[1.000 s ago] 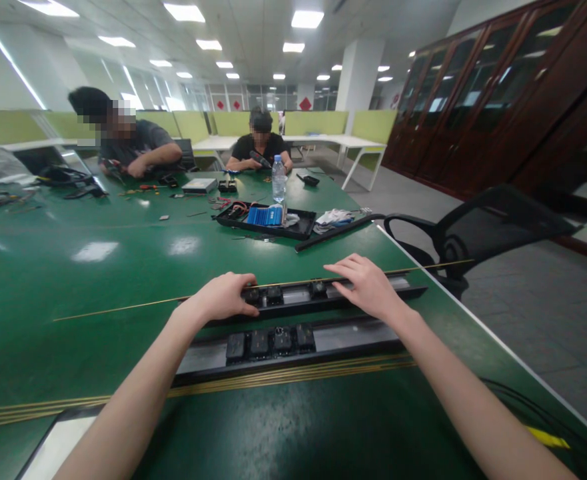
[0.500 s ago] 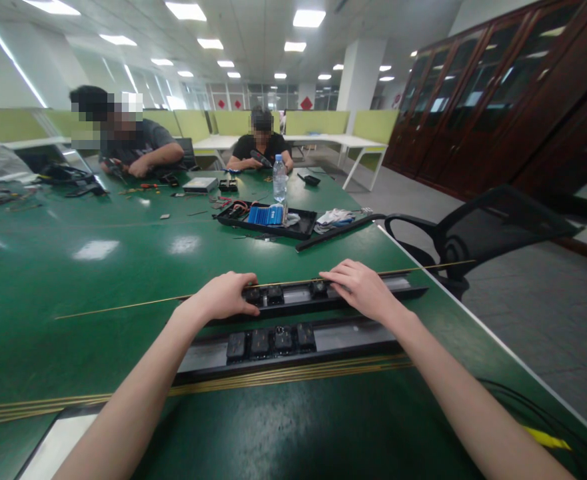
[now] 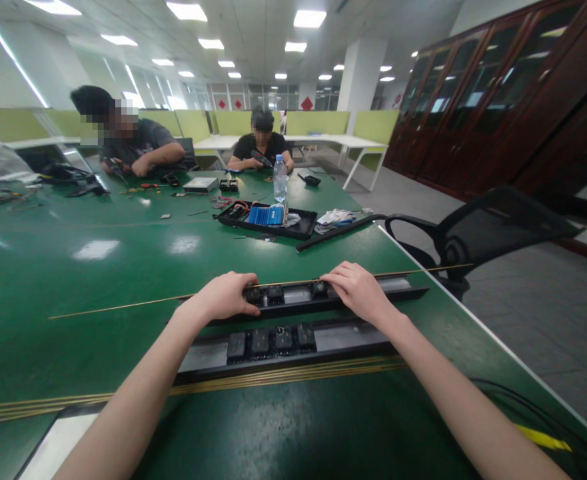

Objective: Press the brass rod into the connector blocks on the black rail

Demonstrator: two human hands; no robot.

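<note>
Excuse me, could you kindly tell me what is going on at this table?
A person has both hands at the far rail, where a thin gold rod runs lengthwise. The left hand spans the far rail near its left end; the right hand has its fingertips at the rod, by a black block. How firmly either grips is hard to tell. The near rail holds four blocks, with more rods in front.

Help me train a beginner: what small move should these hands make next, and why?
Probably press the thin rod lightly with the right hand: its fingertips are at it, the left hand straddles the far channel, and the rod lies along it.
</note>
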